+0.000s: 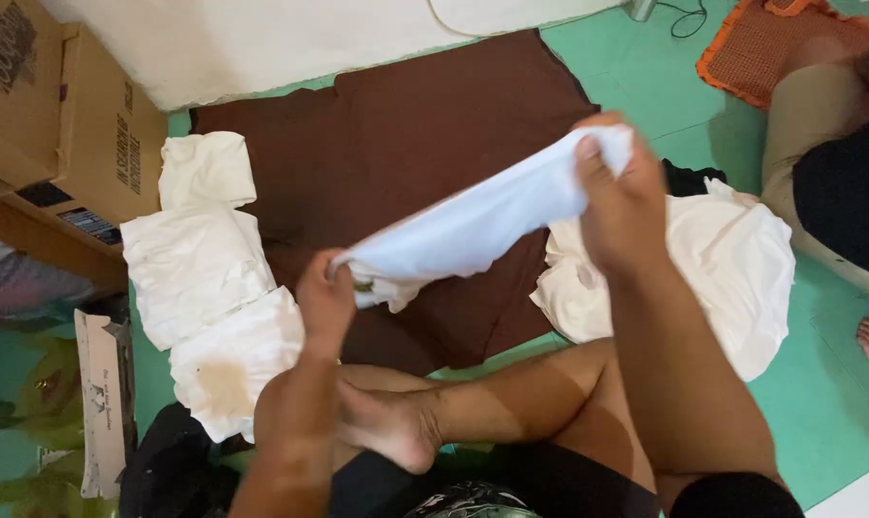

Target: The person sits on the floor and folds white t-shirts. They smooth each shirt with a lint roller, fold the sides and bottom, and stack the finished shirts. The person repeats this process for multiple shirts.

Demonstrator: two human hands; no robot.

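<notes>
A white cloth (482, 221) is stretched in the air between both my hands, above a dark brown cloth (405, 144) spread on the green floor. My left hand (324, 297) grips the cloth's lower left end. Gripping its upper right end, my right hand (621, 197) is raised higher. My crossed legs and one foot (396, 427) lie below the hands.
Folded white cloths (199, 269) are stacked at the left of the brown cloth. A loose heap of white cloths (722, 259) lies at the right. Cardboard boxes (60, 105) stand at the far left. Another person (837, 163) sits at the right, near an orange mat (770, 43).
</notes>
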